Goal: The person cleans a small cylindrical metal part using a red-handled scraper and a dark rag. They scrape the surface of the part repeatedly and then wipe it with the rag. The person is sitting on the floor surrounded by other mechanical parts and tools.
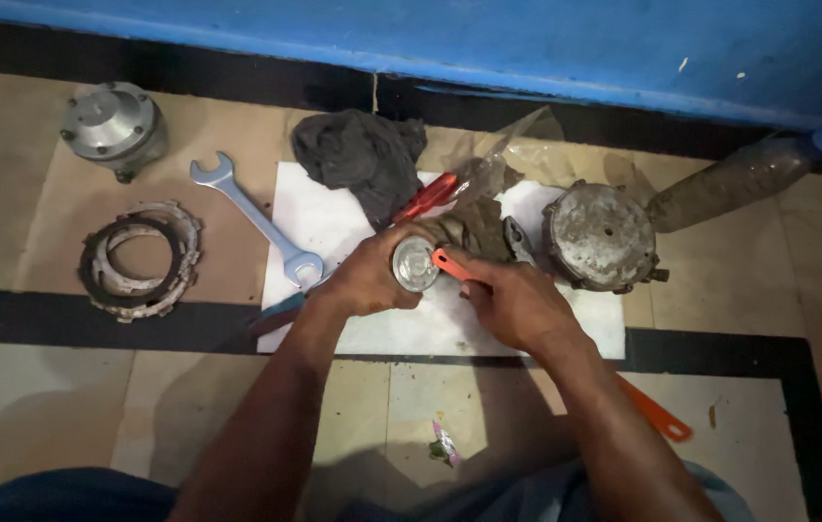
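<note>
Left hand [364,280] grasps a small round grey metal part [416,264] above the white sheet [333,222]. Right hand [517,304] grips an orange-handled tool [449,265] touching the part.

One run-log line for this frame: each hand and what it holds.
left hand: grips small round silver metal part | right hand: holds orange-handled tool against it | surface: white sheet
</note>
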